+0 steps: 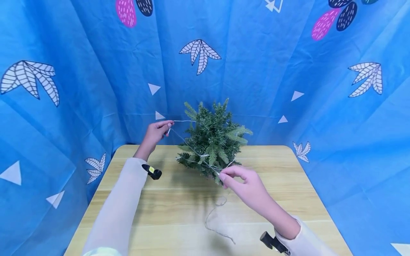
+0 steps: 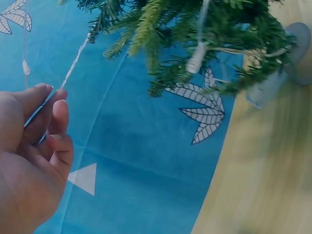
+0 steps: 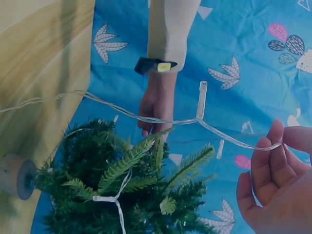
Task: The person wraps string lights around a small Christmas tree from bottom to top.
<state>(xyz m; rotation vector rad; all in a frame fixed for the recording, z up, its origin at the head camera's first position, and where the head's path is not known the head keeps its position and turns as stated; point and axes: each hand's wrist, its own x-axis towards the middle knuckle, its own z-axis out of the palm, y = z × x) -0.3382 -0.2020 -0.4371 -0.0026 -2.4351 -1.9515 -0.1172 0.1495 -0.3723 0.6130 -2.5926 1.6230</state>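
A small artificial Christmas tree stands toward the back of the table, with a thin string of fairy lights draped round its branches. To the tree's left, my left hand pinches the light string between thumb and fingertips, and a stretch runs taut to the branches. Near the front right of the tree, my right hand pinches another part of the same wire. In the right wrist view the clear wire crosses above the branches to those fingertips, one small bulb sticking up from it. Another bulb hangs against the greenery in the left wrist view.
A loose, curling tail of wire lies on the light wooden table in front of the tree. Blue patterned cloth hangs behind and along both sides. The tree's round base shows in the right wrist view.
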